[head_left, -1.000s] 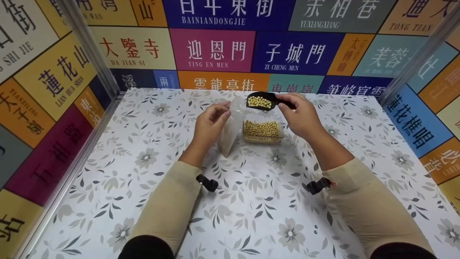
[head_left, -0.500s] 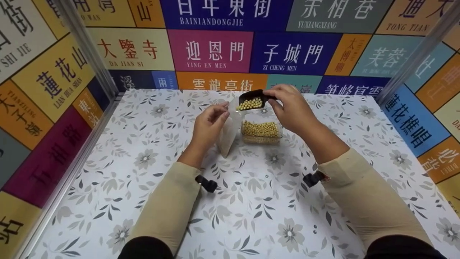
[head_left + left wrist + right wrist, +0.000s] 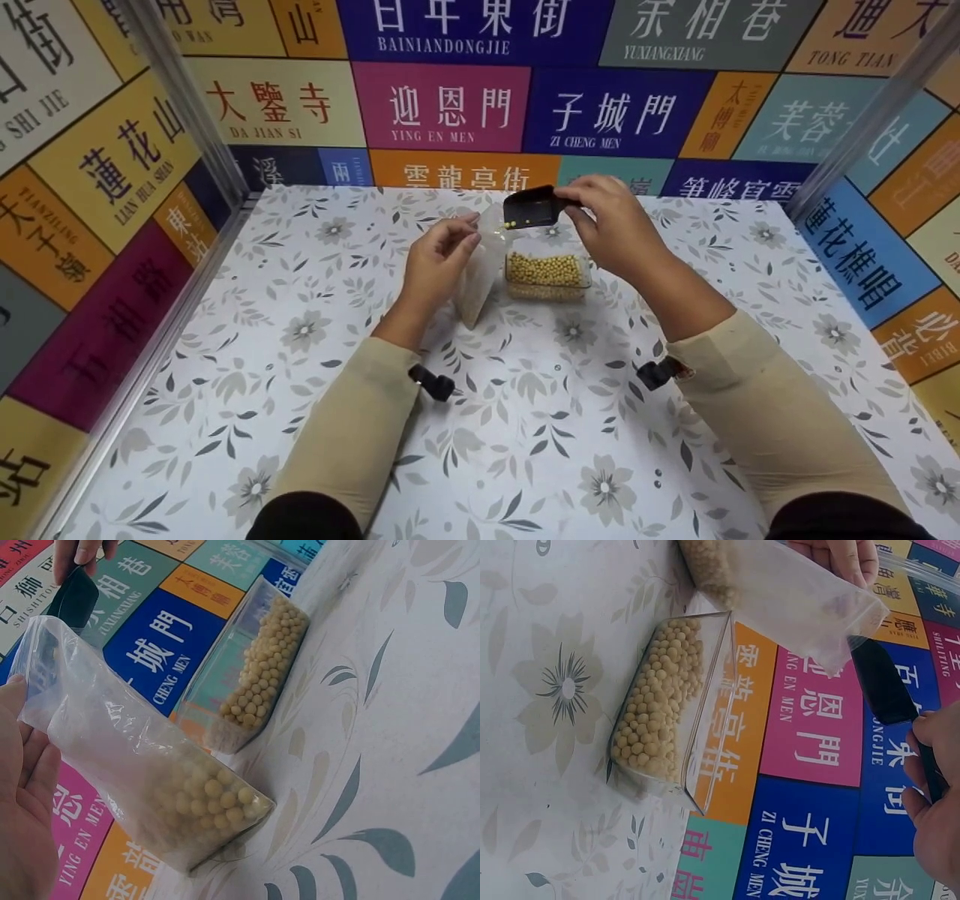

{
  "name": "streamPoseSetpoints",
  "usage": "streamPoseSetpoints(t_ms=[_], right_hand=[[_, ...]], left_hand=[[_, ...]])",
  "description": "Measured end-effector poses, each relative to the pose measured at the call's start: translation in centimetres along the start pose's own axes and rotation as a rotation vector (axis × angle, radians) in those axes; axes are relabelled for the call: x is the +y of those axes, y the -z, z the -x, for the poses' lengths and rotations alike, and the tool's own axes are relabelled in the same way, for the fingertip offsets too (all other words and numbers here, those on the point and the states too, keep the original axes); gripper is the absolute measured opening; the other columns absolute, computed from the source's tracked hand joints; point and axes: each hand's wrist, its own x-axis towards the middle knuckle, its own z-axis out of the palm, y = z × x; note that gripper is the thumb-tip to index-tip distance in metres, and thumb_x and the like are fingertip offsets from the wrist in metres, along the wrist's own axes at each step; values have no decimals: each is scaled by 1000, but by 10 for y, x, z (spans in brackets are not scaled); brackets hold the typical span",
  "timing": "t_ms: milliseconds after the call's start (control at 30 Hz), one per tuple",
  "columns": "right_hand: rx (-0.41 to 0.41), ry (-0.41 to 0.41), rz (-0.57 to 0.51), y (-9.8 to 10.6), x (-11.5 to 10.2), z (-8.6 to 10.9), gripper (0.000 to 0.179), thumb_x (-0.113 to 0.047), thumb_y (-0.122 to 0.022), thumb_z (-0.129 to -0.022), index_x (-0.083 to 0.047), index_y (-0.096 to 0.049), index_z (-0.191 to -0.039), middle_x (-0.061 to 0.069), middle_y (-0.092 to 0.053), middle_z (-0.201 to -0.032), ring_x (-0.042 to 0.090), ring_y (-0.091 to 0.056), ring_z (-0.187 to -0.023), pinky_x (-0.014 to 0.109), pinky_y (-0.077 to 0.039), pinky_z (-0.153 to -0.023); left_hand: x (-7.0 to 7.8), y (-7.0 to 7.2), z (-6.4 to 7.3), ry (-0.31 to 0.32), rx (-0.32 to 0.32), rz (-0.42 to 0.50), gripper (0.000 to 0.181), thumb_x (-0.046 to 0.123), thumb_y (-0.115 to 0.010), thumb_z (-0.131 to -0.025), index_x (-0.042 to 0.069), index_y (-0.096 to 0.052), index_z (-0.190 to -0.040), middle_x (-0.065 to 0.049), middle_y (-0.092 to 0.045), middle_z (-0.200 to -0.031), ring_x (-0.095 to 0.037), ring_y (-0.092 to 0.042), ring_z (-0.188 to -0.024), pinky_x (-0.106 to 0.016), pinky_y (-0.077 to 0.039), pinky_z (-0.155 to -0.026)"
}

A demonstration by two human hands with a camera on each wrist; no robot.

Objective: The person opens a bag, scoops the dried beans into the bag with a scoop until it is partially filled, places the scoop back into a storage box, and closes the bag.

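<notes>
My left hand [image 3: 437,259] pinches the top edge of a clear zip bag [image 3: 135,731], which stands on the table with yellow soybeans [image 3: 214,802] in its lower part. In my right hand [image 3: 619,229] is the handle of a small black scoop [image 3: 531,208]. The scoop is tilted with its lip at the mouth of the bag, and only a few beans lie in it. Just right of the bag stands a clear rectangular container [image 3: 716,709] holding many soybeans [image 3: 656,705]. In the right wrist view the scoop's front end meets the bag's opening.
A white table [image 3: 525,450] with a grey flower and leaf pattern lies under everything. Upright panels printed with coloured street-name signs [image 3: 442,105] stand along its back and sides. Metal posts [image 3: 195,112] mark the corners.
My right hand has moved a little left and tipped the scoop at the bag's mouth. Its heap of soybeans has slid out, leaving a few. My left hand and the bag have stayed in place.
</notes>
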Motion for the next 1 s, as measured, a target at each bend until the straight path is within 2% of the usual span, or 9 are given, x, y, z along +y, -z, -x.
streamPoseSetpoints(t_ms=[233,533,767,1000], right_hand=[[11,-25,-30,1,9,8,31,-13,-64,-108,-11,-72,-138,11,-70,-137,36,-58,-135,56,-46,-118],[10,-156,-113,-4,41,33,32,-18,-61,-110,-11,-70,-140,11,-67,-138,35,-59,-134,55,-52,-111],[-94,-251,-114,-16,61,58,34,-21,-59,-111,-13,-68,-143,9,-65,-139,34,-62,-132,55,-54,-110],[-222,-261,-67,-19,70,64,34,-16,-55,-113,-10,-67,-144,13,-64,-142,39,-53,-140,61,-47,-116]], left_hand=[[1,1,0,-5,2,-13,13,24,-73,-104,11,-73,-108,2,-74,-139,-12,-71,-126,-25,-58,-110],[5,-1,1,33,12,-19,13,22,-73,-103,10,-73,-108,2,-74,-140,-13,-71,-125,-27,-59,-108],[5,-1,2,46,5,-13,12,23,-73,-104,12,-72,-109,4,-73,-141,-12,-70,-125,-26,-58,-110],[2,0,1,31,-3,-7,13,23,-72,-104,12,-72,-110,2,-72,-142,-13,-69,-127,-27,-57,-111]])
